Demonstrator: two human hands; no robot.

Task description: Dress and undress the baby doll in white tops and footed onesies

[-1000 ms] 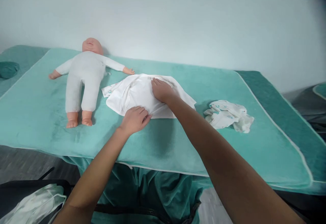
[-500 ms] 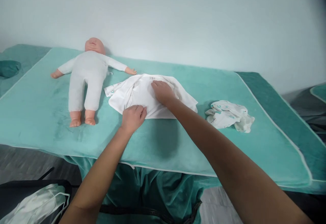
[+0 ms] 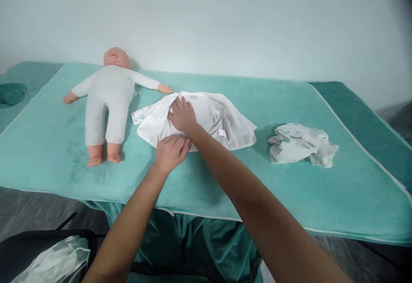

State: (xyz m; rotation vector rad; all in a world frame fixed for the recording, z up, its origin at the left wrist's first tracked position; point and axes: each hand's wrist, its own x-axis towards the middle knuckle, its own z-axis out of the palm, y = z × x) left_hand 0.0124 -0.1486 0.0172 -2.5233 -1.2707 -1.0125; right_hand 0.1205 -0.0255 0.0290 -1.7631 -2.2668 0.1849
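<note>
A white baby shirt [image 3: 236, 126] lies spread with its inside up, a small printed label near its collar and one patterned sleeve at the left. My left hand [image 3: 171, 151] is closed on the shirt's near edge, the fingertips hidden in the cloth. Just beyond it, my right hand [image 3: 183, 113] rests on the inner cloth, fingers spread, left of the label. To the left, a baby doll [image 3: 111, 88] with a white cloth body lies on its back, arms out. One doll hand almost touches the shirt's collar edge.
A green padded cover [image 3: 225, 184] spans the table. A crumpled patterned white garment [image 3: 299, 143] lies on the right. Whitish cloth or plastic [image 3: 59, 261] sits on a black chair [image 3: 19, 246] at lower left. A white wall [image 3: 206, 25] stands behind.
My right hand has moved left across the shirt and its fingers have spread. More of the shirt's inner right side now shows. My left hand stays at the near edge.
</note>
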